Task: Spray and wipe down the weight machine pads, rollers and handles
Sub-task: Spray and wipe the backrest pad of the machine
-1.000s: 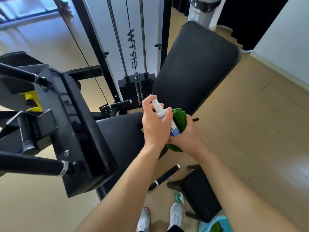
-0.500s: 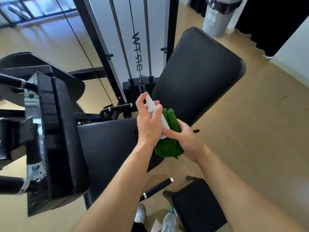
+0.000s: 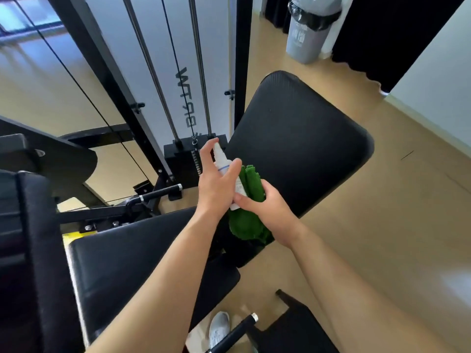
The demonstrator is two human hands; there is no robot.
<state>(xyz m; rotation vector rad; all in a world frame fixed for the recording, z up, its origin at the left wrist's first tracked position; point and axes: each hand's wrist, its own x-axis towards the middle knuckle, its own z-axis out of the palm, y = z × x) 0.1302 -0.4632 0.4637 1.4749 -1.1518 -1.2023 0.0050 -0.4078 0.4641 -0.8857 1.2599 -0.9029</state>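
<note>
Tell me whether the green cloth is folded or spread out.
Folded. The green cloth shows stacked folds, bunched in the right hand beside the spray bottle the left hand grips.

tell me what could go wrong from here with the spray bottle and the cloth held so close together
1. The left hand grips the spray bottle with a finger on its top, and the nozzle sits in line with the weight stack. Mist may land there rather than on the back pad.
2. The right hand holds the green cloth while also touching the bottle's base, so the cloth's hanging end could slip.
</note>
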